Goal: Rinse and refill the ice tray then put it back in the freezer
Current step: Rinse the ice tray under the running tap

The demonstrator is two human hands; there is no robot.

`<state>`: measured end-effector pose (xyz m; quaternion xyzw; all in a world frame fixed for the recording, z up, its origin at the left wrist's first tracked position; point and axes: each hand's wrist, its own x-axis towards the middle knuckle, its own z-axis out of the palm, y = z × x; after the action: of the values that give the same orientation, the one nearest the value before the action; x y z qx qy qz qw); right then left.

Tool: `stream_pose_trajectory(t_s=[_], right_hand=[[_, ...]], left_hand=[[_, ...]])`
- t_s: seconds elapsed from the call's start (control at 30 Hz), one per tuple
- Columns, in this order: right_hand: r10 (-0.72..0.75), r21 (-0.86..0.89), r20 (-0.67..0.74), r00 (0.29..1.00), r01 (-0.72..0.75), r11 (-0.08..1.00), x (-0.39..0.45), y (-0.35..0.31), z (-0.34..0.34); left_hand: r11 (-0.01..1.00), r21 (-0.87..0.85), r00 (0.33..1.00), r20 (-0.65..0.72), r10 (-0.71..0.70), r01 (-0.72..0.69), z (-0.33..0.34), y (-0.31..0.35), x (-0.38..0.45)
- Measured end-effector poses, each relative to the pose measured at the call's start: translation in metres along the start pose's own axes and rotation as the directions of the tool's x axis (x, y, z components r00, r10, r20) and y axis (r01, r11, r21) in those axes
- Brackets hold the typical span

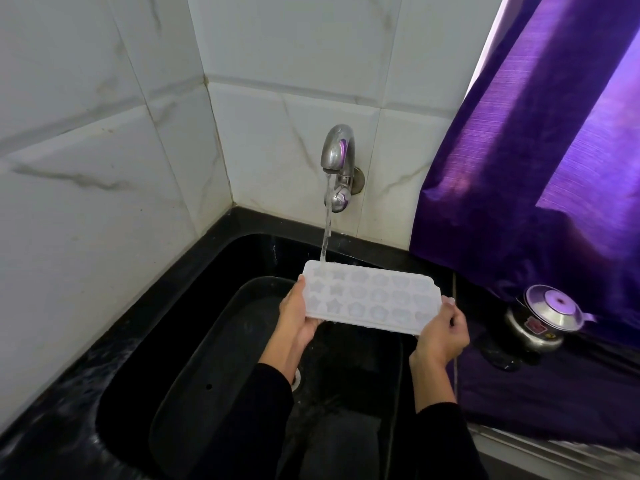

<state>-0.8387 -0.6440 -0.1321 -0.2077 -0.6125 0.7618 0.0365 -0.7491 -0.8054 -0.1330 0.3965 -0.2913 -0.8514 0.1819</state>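
A white ice tray (372, 295) with star and flower shaped cells is held level over the black sink (242, 258). My left hand (298, 313) grips its left end, thumb on the rim and fingers underneath. My right hand (441, 332) grips its right end the same way. A chrome wall tap (337, 157) runs, and its stream of water (326, 233) lands on the tray's far left corner.
A black tub (207, 358) sits inside the sink under the tray. A purple curtain (540, 161) hangs at the right. A steel lidded pot (540, 320) stands on the dark counter to the right. White tiled walls meet behind the tap.
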Motion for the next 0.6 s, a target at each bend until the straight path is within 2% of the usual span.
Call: stream_pose_trajectory(t_s=[0.23, 0.4, 0.6], right_hand=[[-0.004, 0.023, -0.021, 1.0, 0.004, 1.0, 0.001, 0.007, 0.003], [-0.016, 0.054, 0.05, 0.999, 0.014, 0.998, -0.003, 0.004, 0.01], [-0.038, 0.003, 0.115, 0.993, 0.038, 0.999, -0.011, 0.014, 0.021]], left_hand=[[0.999, 0.04, 0.999, -0.043, 0.021, -0.019, 0.009, 0.01, -0.001], [0.997, 0.063, 0.996, -0.067, 0.058, -0.053, 0.002, 0.017, -0.001], [0.994, 0.043, 0.988, -0.113, 0.108, -0.104, -0.019, 0.024, -0.008]])
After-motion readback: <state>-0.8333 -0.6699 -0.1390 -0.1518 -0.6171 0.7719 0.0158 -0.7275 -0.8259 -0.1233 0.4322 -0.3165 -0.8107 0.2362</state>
